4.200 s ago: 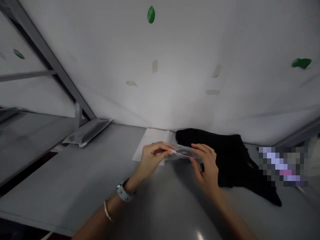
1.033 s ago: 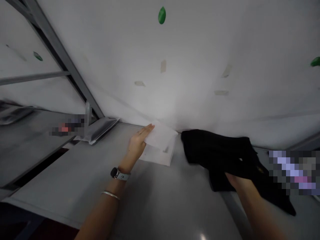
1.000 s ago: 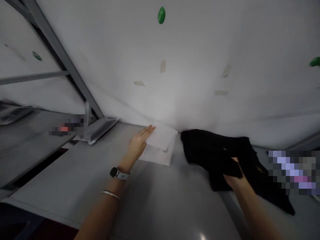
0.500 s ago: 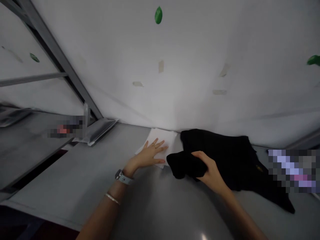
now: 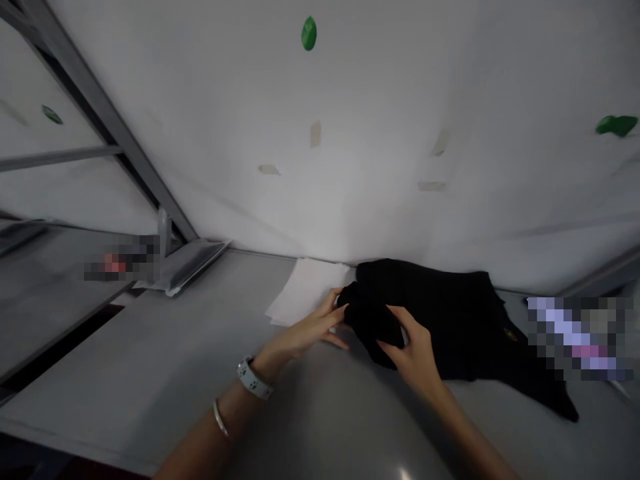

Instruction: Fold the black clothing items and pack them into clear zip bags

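Observation:
A black garment [image 5: 440, 313] lies on the grey table against the white wall, with a small gold emblem [image 5: 511, 335] on its right part and a tapering end pointing to the lower right. Its left part is bunched up and lifted, with my right hand [image 5: 413, 347] closed on it, thumb and fingers on the fabric. From the left, my left hand [image 5: 320, 327] touches the bunched edge with straight, spread fingers; its thumb stands apart from the cloth. Just behind the left hand lie white sheets [image 5: 305, 290], slightly fanned.
Clear plastic packages [image 5: 193, 267] lie at the left by a grey metal frame post [image 5: 135, 147]. Blurred-out items [image 5: 575, 337] are at the right end of the table [image 5: 200, 373]. The white wall [image 5: 380, 100] behind carries tape pieces and green leaf stickers.
My left hand has left the white sheets and moved right to the garment's bunched edge. The right hand keeps hold of the garment, whose bunched part is now more upright. The view has shifted slightly.

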The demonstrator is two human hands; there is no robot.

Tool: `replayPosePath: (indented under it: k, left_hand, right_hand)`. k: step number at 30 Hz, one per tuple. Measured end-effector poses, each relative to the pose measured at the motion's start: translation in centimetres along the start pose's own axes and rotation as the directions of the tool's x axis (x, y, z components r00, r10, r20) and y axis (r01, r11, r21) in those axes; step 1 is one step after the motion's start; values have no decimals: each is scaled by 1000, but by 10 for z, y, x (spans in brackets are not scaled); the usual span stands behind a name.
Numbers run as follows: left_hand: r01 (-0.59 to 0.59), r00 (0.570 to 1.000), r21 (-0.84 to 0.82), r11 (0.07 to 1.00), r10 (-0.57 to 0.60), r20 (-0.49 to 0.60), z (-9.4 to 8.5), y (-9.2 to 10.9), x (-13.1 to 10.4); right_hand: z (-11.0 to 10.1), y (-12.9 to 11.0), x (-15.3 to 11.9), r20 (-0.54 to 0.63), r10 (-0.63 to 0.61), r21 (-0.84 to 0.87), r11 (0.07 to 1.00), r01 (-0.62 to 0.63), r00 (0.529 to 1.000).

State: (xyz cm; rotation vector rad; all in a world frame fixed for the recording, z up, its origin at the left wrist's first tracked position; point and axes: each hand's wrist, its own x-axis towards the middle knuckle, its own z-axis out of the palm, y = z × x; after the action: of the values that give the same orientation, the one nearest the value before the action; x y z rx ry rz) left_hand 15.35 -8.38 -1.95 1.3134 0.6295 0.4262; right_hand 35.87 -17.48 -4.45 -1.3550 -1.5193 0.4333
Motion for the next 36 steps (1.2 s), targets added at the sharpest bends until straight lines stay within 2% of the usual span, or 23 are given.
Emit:
replayPosePath:
  k: [2,4,6,8,10,13,16,19,22,25,28,31,33,36]
  left_hand:
    - [-60,995,31,998,62,-74,-3,1,0]
    - [-97,993,108,989,104,-59,-8,8,-4]
    - [-114,991,234,965,95,94,-8,15,-9]
    - [-172,964,372,912,78,253,-4,20,-11]
    - [-244,948,458,855,112,296,2,19,-11]
    - [-258,960,473,843,167,226,4,12,-5]
    - [-198,972,427,882,120,201,-5,8,-1]
    - [-158,981,357,921,104,166,-14,8,0]
    - [-137,991,338,931,129,46,-19,9,0]
    - [-93,983,332,939,140,-122,-24,7,2]
    - [-62,948,381,922,174,-266,-35,1,6]
    - [9,898,529,848,226,-378,-48,-5,9]
    - [23,883,618,786,274,-381,-54,-7,9]
    - [-60,910,744,665,342,-232,-58,-5,6]
  right_hand:
    - [-11,-3,5,175,30,110,993,-50,984]
    - [-22,-7,8,325,-18,167,985,-39,946]
    - [-28,-11,10,437,-107,154,987,43,893]
    - [-29,-14,10,504,-184,100,983,154,844]
    - [-24,-15,8,506,-219,51,973,224,835]
    - [-14,-14,4,405,-239,53,970,238,883]
    - [-6,-13,0,293,-251,60,968,245,923]
    - [-3,-13,-2,205,-267,49,964,263,942]
    - [-3,-13,0,186,-272,64,962,264,944]
    - [-9,-15,3,224,-294,132,954,270,929]
    - [-19,-18,7,361,-208,207,968,140,909]
    - [-31,-21,10,576,-72,149,989,-18,814]
    - [-38,-20,12,629,-15,77,996,-43,777]
    - [-47,-16,15,619,35,10,999,-53,785]
